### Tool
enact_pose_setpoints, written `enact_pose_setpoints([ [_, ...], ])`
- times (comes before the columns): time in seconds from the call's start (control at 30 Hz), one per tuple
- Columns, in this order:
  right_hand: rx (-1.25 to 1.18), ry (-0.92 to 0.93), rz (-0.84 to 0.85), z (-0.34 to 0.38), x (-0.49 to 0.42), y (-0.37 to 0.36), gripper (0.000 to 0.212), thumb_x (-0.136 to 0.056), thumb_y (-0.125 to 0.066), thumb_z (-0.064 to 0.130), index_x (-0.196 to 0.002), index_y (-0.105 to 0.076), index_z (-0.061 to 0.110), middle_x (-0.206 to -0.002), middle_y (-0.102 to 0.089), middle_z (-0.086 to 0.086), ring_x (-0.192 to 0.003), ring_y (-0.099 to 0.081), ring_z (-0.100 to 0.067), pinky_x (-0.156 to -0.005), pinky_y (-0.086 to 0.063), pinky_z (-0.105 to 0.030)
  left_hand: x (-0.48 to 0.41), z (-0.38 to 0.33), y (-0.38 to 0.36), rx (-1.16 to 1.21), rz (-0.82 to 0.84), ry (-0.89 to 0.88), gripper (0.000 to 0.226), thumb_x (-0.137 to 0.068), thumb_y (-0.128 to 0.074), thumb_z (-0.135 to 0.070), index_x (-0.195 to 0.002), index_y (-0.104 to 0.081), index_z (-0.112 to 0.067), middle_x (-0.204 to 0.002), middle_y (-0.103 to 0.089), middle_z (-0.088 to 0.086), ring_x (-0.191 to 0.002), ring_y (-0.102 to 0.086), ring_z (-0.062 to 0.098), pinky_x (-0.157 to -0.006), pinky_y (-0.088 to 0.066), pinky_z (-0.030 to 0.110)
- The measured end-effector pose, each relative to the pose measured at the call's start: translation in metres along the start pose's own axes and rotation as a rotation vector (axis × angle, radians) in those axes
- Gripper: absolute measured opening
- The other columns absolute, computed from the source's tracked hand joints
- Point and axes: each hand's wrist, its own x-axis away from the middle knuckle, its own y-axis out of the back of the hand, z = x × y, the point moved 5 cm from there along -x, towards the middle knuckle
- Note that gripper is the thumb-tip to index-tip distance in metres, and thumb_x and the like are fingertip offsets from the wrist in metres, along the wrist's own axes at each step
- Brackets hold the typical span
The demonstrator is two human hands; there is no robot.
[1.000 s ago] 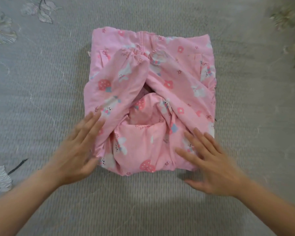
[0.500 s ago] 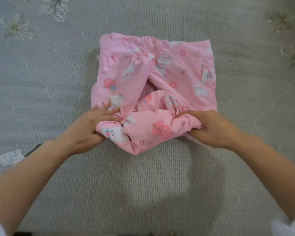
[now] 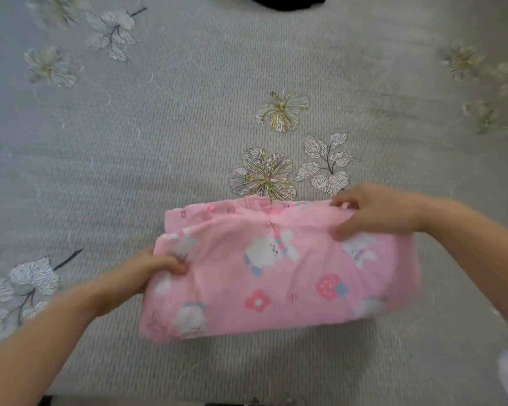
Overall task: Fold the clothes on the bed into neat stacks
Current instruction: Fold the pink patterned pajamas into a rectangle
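A pink garment [image 3: 276, 268] printed with white animals, strawberries and flowers lies folded into a wide rectangle on the grey bed cover [image 3: 159, 142], near its front edge. My left hand [image 3: 147, 271] grips the garment's left edge, thumb on top and fingers tucked under the fabric. My right hand [image 3: 373, 210] pinches the far right corner of the top layer between thumb and curled fingers. The picture is blurred by motion, most of all at the garment's right end.
The grey bed cover is textured and carries embroidered flowers and leaves [image 3: 264, 177]. A dark piece of clothing [image 3: 291, 0] shows at the far top edge. The bed's near edge runs along the bottom of the view.
Both hands took hold of the garment's near edge and folded it over to the far side. The sleeves are now hidden inside a flat rectangle. The view has tilted up, showing more bed.
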Motion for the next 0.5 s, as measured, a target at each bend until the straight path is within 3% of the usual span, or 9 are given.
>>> enact_pose_setpoints([
  [0.03,0.048,-0.01,-0.101,-0.002,-0.005,0.004,0.033,-0.072,-0.077,0.036,-0.1,-0.065,0.026,-0.094,-0.066,0.001,-0.087,-0.062,-0.02,-0.075,-0.048,-0.03,-0.005,-0.001,0.002,-0.013,-0.09,-0.03,0.085,-0.019,-0.082,-0.049,-0.097,-0.071,-0.016,-0.094,-0.075,0.008,-0.086,-0.071,0.024,-0.084,-0.052,0.041],
  [0.1,0.235,-0.046,-0.312,-0.004,-0.006,0.002,0.041,-0.08,-0.067,0.039,-0.118,-0.059,0.024,-0.113,-0.063,-0.002,-0.103,-0.057,-0.025,-0.086,-0.045,-0.034,-0.008,-0.009,0.005,-0.137,-0.376,-0.151,0.061,-0.049,-0.075,-0.048,-0.104,-0.063,-0.025,-0.101,-0.071,-0.003,-0.094,-0.068,0.022,-0.08,-0.051,0.037],
  [0.2,0.397,0.008,-0.753,0.001,0.011,-0.028,0.044,-0.089,-0.047,0.04,-0.124,-0.057,0.016,-0.134,-0.056,-0.007,-0.125,-0.048,-0.028,-0.102,-0.029,-0.048,0.014,-0.03,-0.014,-0.642,-0.819,-0.523,0.062,-0.086,-0.051,-0.044,-0.139,-0.036,-0.016,-0.139,-0.046,0.01,-0.13,-0.04,0.03,-0.106,-0.03,0.043],
  [0.23,0.353,0.044,-0.828,0.004,0.015,-0.043,0.045,-0.09,-0.042,0.04,-0.124,-0.058,0.016,-0.138,-0.053,-0.009,-0.13,-0.045,-0.028,-0.105,-0.022,-0.049,0.023,-0.035,-0.037,-0.807,-0.825,-0.67,0.06,-0.091,-0.041,-0.041,-0.144,-0.03,-0.015,-0.147,-0.035,0.014,-0.138,-0.029,0.033,-0.111,-0.021,0.045],
  [0.3,0.317,0.055,-0.83,0.002,0.013,-0.07,0.048,-0.093,-0.036,0.042,-0.131,-0.055,0.021,-0.148,-0.042,-0.008,-0.14,-0.032,-0.028,-0.11,-0.008,-0.049,0.026,-0.034,-0.087,-1.089,-0.669,-0.812,0.055,-0.096,-0.025,-0.043,-0.149,-0.023,-0.026,-0.157,-0.02,0.01,-0.145,-0.016,0.032,-0.114,-0.012,0.049],
  [0.4,0.335,-0.014,-0.779,-0.013,-0.005,-0.093,0.054,-0.095,-0.028,0.045,-0.142,-0.044,0.024,-0.155,-0.03,-0.007,-0.146,-0.016,-0.027,-0.114,0.007,-0.048,-0.012,-0.019,-0.103,-1.228,-0.524,-0.662,0.056,-0.097,-0.012,-0.055,-0.149,-0.023,-0.037,-0.159,-0.016,-0.002,-0.147,-0.007,0.027,-0.115,-0.006,0.048],
  [0.5,0.252,-0.033,-0.732,-0.026,-0.031,-0.099,0.057,-0.093,-0.023,0.039,-0.14,-0.047,0.018,-0.153,-0.034,-0.011,-0.145,-0.022,-0.028,-0.116,0.001,-0.043,-0.055,-0.011,-0.085,-1.218,-0.521,-0.545,0.061,-0.092,-0.006,-0.065,-0.15,-0.011,-0.043,-0.16,-0.007,-0.009,-0.147,0.003,0.023,-0.115,0.006,0.045],
])
